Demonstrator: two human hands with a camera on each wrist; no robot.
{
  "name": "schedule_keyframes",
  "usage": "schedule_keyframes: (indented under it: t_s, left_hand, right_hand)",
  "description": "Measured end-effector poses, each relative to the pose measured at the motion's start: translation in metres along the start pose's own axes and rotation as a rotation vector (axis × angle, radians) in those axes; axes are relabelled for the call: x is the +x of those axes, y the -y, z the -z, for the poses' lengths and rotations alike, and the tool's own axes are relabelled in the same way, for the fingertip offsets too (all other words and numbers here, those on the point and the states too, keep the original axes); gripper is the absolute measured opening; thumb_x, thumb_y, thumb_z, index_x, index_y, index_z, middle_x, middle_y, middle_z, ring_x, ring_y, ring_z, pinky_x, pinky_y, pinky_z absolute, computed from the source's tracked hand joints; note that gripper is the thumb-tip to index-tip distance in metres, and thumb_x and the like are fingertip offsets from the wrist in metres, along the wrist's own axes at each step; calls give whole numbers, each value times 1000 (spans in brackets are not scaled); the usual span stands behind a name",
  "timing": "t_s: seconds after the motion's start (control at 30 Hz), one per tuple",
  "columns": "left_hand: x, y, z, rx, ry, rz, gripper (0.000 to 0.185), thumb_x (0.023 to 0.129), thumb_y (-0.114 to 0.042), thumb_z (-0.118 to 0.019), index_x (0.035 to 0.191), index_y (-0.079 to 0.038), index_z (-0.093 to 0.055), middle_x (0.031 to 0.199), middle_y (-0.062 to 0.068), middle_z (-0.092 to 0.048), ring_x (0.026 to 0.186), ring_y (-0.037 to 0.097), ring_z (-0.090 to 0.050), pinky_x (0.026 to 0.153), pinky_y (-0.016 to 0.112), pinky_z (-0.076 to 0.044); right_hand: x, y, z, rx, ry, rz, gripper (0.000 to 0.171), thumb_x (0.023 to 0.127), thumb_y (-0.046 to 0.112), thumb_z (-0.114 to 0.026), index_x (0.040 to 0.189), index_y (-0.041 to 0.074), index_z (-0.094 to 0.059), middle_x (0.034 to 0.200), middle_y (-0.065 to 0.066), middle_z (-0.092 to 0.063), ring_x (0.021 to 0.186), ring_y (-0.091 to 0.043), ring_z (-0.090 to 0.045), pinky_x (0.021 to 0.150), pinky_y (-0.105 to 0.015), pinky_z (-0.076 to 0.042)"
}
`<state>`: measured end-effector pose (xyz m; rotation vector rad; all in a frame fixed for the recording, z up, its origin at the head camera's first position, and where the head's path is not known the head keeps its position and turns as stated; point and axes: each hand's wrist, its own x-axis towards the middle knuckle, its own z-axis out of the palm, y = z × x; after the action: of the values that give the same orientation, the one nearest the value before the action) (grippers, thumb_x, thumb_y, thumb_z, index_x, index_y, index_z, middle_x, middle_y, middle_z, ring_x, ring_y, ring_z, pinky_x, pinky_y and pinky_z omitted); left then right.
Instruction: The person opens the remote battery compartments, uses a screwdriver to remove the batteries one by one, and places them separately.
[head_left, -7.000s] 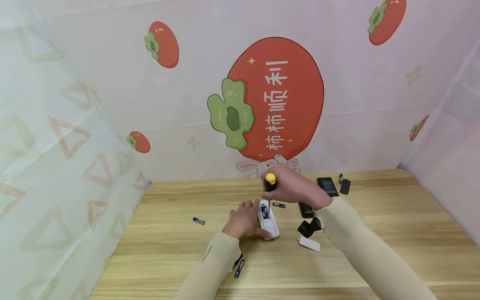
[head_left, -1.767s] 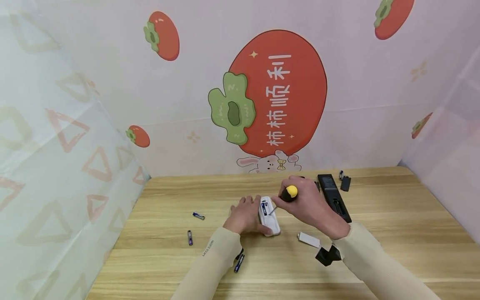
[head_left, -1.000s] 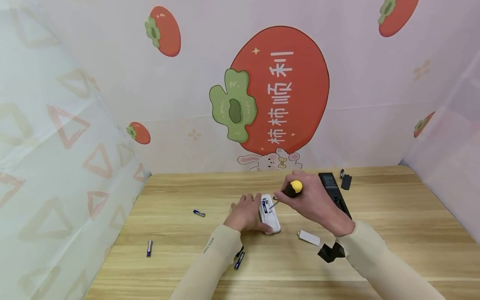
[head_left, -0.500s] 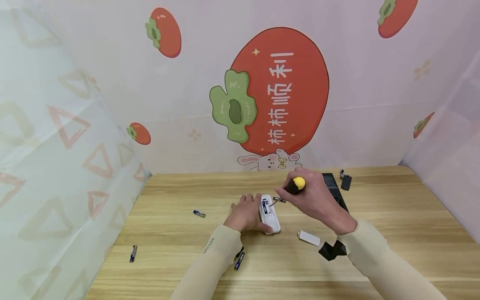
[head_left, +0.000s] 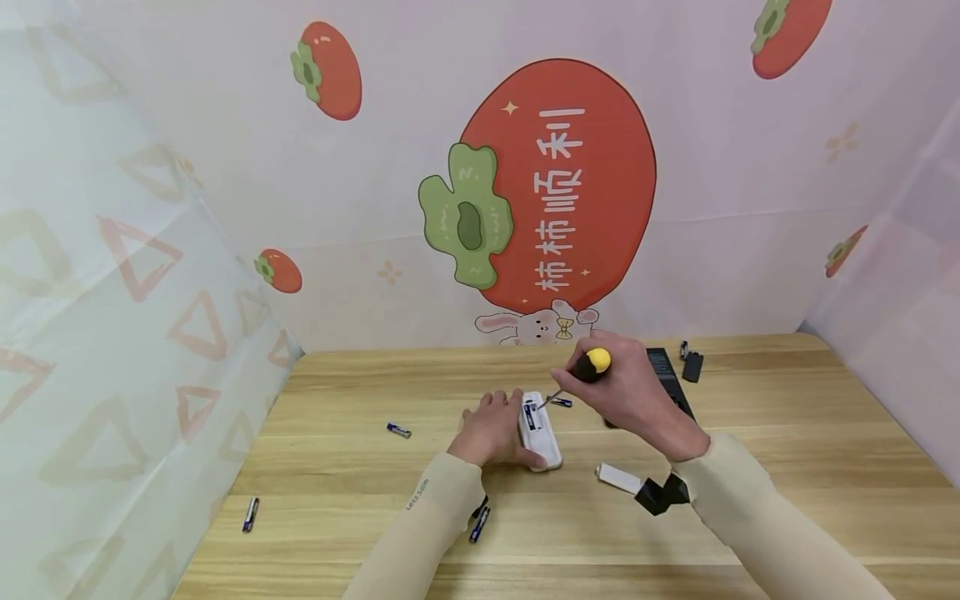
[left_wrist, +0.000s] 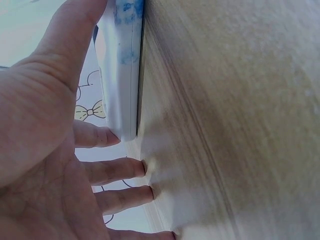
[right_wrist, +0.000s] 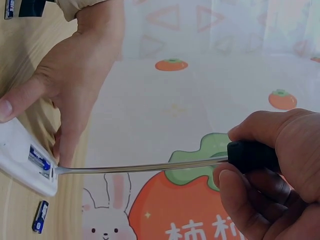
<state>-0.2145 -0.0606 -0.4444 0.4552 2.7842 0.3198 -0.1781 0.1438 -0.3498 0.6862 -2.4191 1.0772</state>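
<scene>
A white remote control [head_left: 548,449] lies back up on the table, its battery compartment uncovered. My left hand [head_left: 489,430] holds it, thumb at the near end and index finger at the far end, as the left wrist view shows; the other fingertips touch the tabletop. One blue battery [right_wrist: 38,158] sits in the compartment beside a bare slot. My right hand [head_left: 621,385] grips a screwdriver [head_left: 587,368] by its black and yellow handle. In the right wrist view, the shaft's tip meets the compartment's edge. Just right of the remote lies a loose battery [head_left: 559,402].
Left on the wooden table [head_left: 337,533] are a battery [head_left: 399,431] and another battery [head_left: 251,514]; one more battery [head_left: 480,524] lies by the left sleeve. A white battery cover [head_left: 618,477] lies at right. Behind the right hand are a black remote [head_left: 670,377] and a black cover [head_left: 693,367].
Seven seconds ago two batteries showed in the white remote; now one does. A loose battery has rolled leftward over the table. The screwdriver tip has shifted slightly within the compartment area.
</scene>
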Motion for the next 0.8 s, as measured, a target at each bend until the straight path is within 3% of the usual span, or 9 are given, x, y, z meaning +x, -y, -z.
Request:
schedule_keyframes:
  t_s: [0.8]
  left_hand:
    - [0,0,-2,-3,0,8,118,67,-64,-87,158,-11,-35,155,19,-40,144,39,-35,109,66,-34]
  right_hand:
    - [8,-6,-9,25,-36,-9,19,82,13,-86,78,18,-68,81,7,-65,76,-10,-63,71,-38,-54]
